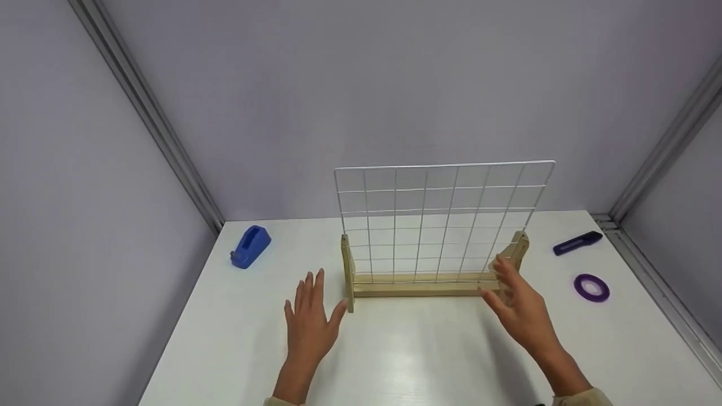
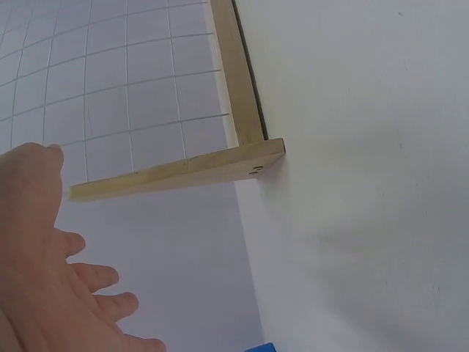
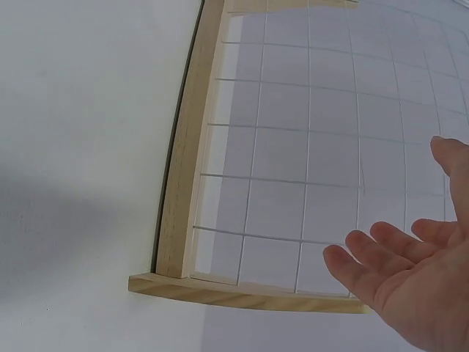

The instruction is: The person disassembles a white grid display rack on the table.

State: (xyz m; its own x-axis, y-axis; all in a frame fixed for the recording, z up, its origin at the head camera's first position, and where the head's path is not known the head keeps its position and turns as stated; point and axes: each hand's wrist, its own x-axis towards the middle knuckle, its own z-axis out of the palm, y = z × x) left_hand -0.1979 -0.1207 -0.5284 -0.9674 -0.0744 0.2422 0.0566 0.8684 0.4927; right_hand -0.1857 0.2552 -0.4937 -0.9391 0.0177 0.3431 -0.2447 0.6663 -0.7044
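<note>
A white wire grid panel (image 1: 434,208) stands upright in a pale wooden stand (image 1: 423,290) on the table. The stand has a crossbar along the bottom and a wooden side piece at each end. My left hand (image 1: 309,327) hovers just left of the stand's left side piece (image 2: 183,169), fingers spread and holding nothing. Near the right side piece (image 3: 249,297), my right hand (image 1: 522,310) is raised with its fingers extended and nothing in it. In the head view it partly hides that end; whether it touches the wood I cannot tell.
A blue tape dispenser (image 1: 251,247) sits at the back left of the white table (image 1: 395,349). Toward the right edge lie a dark-handled cutter-like tool (image 1: 577,243) and a purple ring-shaped roll (image 1: 591,287). Pale walls (image 1: 350,84) rise behind and at both sides.
</note>
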